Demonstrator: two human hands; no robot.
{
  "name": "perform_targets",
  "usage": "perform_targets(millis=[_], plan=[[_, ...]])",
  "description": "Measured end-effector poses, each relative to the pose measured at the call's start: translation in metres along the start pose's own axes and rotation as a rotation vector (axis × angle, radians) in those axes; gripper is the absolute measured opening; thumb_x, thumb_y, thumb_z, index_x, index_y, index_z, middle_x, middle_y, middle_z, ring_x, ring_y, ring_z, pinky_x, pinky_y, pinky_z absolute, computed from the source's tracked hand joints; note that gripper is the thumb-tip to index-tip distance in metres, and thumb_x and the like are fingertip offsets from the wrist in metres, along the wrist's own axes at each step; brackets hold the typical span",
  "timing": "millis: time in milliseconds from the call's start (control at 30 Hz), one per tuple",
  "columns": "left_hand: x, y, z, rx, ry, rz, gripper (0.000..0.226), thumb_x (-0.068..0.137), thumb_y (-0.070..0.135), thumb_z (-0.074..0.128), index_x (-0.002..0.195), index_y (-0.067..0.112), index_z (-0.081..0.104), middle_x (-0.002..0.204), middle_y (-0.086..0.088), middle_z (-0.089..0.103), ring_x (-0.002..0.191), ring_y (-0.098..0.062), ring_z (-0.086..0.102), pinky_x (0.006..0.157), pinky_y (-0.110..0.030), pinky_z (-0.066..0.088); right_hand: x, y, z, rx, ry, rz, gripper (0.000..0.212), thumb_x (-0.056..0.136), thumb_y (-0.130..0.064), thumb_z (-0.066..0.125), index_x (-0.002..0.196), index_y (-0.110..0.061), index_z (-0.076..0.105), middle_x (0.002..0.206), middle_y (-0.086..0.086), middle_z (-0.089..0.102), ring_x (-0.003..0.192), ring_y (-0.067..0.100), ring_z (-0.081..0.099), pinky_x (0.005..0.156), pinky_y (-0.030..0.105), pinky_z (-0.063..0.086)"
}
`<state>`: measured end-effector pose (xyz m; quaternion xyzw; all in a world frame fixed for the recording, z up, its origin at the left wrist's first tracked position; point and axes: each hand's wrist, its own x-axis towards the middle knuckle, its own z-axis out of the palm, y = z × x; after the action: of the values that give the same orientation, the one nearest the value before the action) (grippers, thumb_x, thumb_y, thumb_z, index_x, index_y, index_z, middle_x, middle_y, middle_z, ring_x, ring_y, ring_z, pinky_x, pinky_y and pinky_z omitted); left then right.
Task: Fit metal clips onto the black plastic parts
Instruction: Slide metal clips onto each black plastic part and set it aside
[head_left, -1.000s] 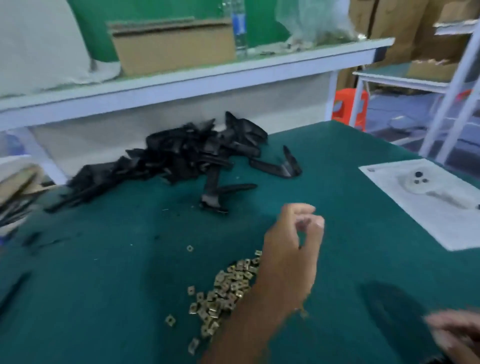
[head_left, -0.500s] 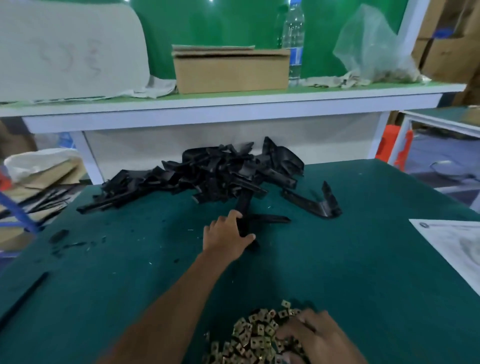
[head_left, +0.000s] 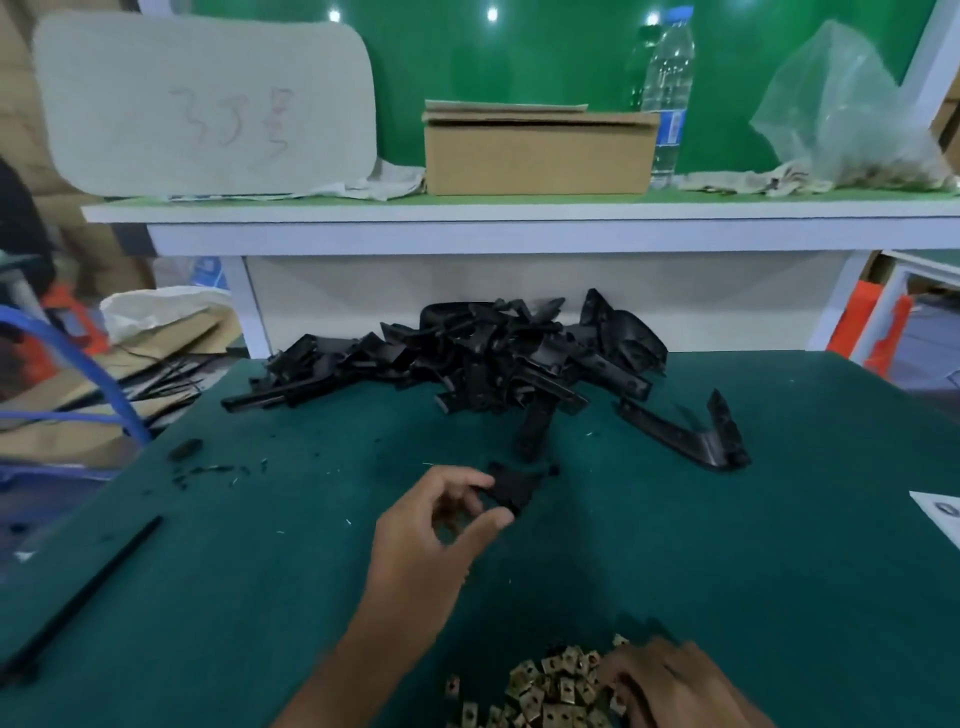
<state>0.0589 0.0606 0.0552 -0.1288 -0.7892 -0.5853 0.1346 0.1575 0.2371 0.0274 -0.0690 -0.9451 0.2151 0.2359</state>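
My left hand (head_left: 436, 525) pinches one black plastic part (head_left: 511, 486) between thumb and fingers, just above the green table (head_left: 234, 597). Behind it a heap of black plastic parts (head_left: 483, 358) lies at the table's far edge, and a single long part (head_left: 685, 431) lies apart to the right. A pile of small brass-coloured metal clips (head_left: 550, 688) sits at the near edge. My right hand (head_left: 670, 686) rests on the right side of that pile with fingers curled among the clips; whether it holds one is hidden.
A black strip (head_left: 83, 587) lies at the table's left side, with small black scraps (head_left: 208, 462) beyond it. A white paper (head_left: 943, 517) pokes in at the right edge. Behind stands a white shelf (head_left: 519, 223) carrying a cardboard box (head_left: 537, 148), a water bottle (head_left: 667, 93) and a plastic bag (head_left: 847, 109).
My left hand has drawn back from the heap toward me with a black part pinched in it. My right hand stays at the clip pile.
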Motion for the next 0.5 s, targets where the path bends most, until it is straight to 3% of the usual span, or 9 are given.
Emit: perform_targets(millis=[33,67,133,200,300,400,467,500], plan=[[-0.005,0.0,-0.003,0.078,0.07,0.054,0.024,0.077,0.062,0.07,0.098,0.051,0.062,0.087,0.015,0.061,0.084,-0.008,0.059,0.073,-0.013,0.043,0.005,0.008,-0.006,-0.072,-0.043,-0.108,0.045,0.086,0.011,0.052,0.059,-0.014,0.077,0.061,0.007,0.068,0.059,0.022,0.07,0.057,0.033,0.056],[-0.009,-0.001,-0.006,0.133,0.127,0.104,0.021,0.081,0.065,0.068,0.095,0.05,0.061,0.087,0.014,0.057,0.085,-0.008,0.057,0.073,-0.011,0.041,0.01,0.015,-0.016,-0.09,-0.182,-0.195,0.047,0.101,-0.013,0.044,0.074,-0.032,0.078,0.076,-0.009,0.07,0.073,0.009,0.069,0.062,0.021,0.054],[-0.012,0.001,-0.008,0.172,0.216,0.165,0.016,0.083,0.063,0.063,0.09,0.049,0.059,0.094,0.018,0.051,0.095,-0.006,0.053,0.078,-0.007,0.036,0.012,0.031,-0.024,-0.03,-0.264,-0.27,0.03,0.103,-0.033,0.041,0.097,-0.052,0.063,0.098,-0.027,0.055,0.094,-0.014,0.047,0.074,0.005,0.041],[-0.014,0.001,-0.012,0.121,0.272,0.186,0.012,0.084,0.058,0.059,0.087,0.046,0.058,0.103,0.022,0.05,0.106,-0.004,0.052,0.085,-0.005,0.035,0.018,0.031,-0.026,0.015,-0.347,-0.258,0.02,0.103,-0.036,0.04,0.097,-0.051,0.052,0.101,-0.026,0.048,0.097,-0.016,0.041,0.083,0.005,0.038],[-0.017,0.007,-0.018,-0.126,0.32,0.157,0.01,0.093,0.049,0.058,0.086,0.042,0.058,0.11,0.015,0.065,0.11,-0.01,0.063,0.09,-0.019,0.048,0.031,0.027,-0.027,0.061,-0.465,-0.209,0.022,0.101,-0.031,0.048,0.085,-0.046,0.053,0.099,-0.016,0.056,0.092,-0.007,0.055,0.083,0.013,0.045],[-0.018,0.011,-0.023,-0.517,0.336,-0.008,0.027,0.093,0.044,0.058,0.091,0.017,0.058,0.096,-0.005,0.071,0.089,-0.029,0.07,0.076,-0.03,0.06,0.041,0.031,-0.023,0.054,-0.519,-0.188,0.024,0.098,-0.027,0.054,0.08,-0.043,0.058,0.096,-0.013,0.06,0.089,-0.002,0.059,0.079,0.017,0.048],[-0.018,0.013,-0.029,-0.589,0.342,-0.164,0.042,0.088,0.05,0.056,0.094,0.009,0.055,0.091,-0.025,0.064,0.073,-0.039,0.064,0.066,-0.03,0.057,0.045,0.028,-0.022,0.059,-0.547,-0.193,0.024,0.097,-0.027,0.056,0.08,-0.042,0.06,0.095,-0.015,0.061,0.09,-0.003,0.06,0.078,0.017,0.049],[-0.019,0.013,-0.033,-0.588,0.331,-0.242,0.047,0.088,0.054,0.054,0.095,0.008,0.056,0.089,-0.028,0.063,0.064,-0.036,0.06,0.06,-0.028,0.053,0.047,0.027,-0.022,0.056,-0.551,-0.194,0.023,0.098,-0.028,0.056,0.081,-0.042,0.06,0.095,-0.017,0.062,0.091,-0.004,0.06,0.078,0.017,0.049]])
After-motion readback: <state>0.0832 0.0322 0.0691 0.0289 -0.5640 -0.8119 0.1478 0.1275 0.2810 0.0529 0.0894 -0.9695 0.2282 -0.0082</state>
